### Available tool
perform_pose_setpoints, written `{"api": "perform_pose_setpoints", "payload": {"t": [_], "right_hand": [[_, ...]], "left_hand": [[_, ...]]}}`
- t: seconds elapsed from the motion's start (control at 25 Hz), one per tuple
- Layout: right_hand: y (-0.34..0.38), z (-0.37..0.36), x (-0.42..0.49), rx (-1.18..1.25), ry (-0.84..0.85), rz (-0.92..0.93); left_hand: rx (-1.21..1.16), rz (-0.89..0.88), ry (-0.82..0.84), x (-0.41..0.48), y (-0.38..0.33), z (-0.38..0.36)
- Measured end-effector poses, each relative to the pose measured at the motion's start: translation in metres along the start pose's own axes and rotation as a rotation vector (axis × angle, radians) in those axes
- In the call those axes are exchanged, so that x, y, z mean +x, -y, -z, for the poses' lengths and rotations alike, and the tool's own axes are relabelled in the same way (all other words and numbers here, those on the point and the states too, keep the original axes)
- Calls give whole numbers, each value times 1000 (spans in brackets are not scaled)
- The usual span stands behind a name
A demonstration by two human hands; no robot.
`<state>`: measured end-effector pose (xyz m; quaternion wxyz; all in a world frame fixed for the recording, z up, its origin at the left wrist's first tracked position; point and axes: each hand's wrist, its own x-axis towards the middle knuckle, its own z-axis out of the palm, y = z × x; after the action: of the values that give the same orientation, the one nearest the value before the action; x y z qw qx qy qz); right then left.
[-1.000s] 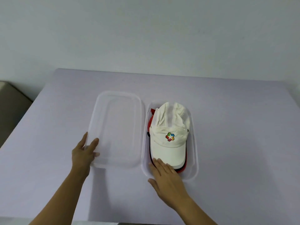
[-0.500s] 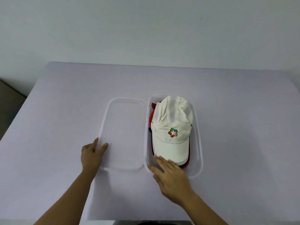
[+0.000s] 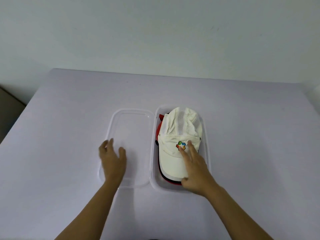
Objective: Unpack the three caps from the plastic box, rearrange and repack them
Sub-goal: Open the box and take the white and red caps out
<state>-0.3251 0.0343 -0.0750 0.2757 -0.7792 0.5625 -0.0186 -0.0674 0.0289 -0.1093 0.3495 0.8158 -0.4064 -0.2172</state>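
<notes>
Head view, from the left: the lavender tabletop (image 3: 69, 118) carries the clear lid (image 3: 133, 125), which lies flat just beside the plastic box (image 3: 207, 149). My left hand (image 3: 112, 160) is over the lid's near left corner with the fingers loosely spread and nothing in them. It is motion-blurred, so I cannot tell whether it touches the lid. The box has every cap in it. The white cap (image 3: 180, 129) with its coloured badge is on top, brim toward me. The red cap (image 3: 158, 132) peeks out along its left side and under the brim, and a dark edge (image 3: 157, 144) below is probably the third. My right hand (image 3: 195, 168) lies flat on the white cap's brim, fingertips reaching the badge and thumb at the brim's near edge. As far as I can see it is resting there, not gripping. I judge the unpacking has barely begun. The stack looks nested, so a lift by the brim alone could drag the red cap up with it or tip the light box, since nothing is steadying it. The left hand could also knock the lid off toward the near edge. The soft crown may snag on the box wall.
</notes>
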Motion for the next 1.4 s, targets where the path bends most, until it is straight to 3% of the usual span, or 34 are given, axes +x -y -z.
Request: {"api": "perform_pose_setpoints", "payload": {"t": [0.12,0.24,0.4,0.48,0.56,0.68,0.76,0.84,1.0,1.24,1.4], "right_hand": [[-2,7,10,-153,152,-42],[2,9,12,-243,176,0],[14,23,8,-195,219,-25],[24,28,5,-183,69,-61],[28,31,3,-115,-213,-31],[13,42,7,-196,-579,75],[-8,58,5,-271,-755,119],[-39,71,-1,-286,-826,61],[-109,73,-11,-292,-744,-152],[-174,58,7,-395,-278,-377],[-191,62,37,-268,-162,-359]], "left_hand": [[-33,-182,213,-20,-44,-30],[6,-81,427,-39,-68,-53],[-43,49,431,-47,-75,-56],[-70,102,428,-48,-76,-54],[-94,121,435,-50,-75,-51],[-84,111,424,-51,-74,-50],[-73,110,407,-52,-75,-51],[-51,98,392,-54,-74,-52],[-3,80,366,-54,-70,-54],[28,76,326,-56,-76,-63],[44,61,321,-55,-72,-66]]}}
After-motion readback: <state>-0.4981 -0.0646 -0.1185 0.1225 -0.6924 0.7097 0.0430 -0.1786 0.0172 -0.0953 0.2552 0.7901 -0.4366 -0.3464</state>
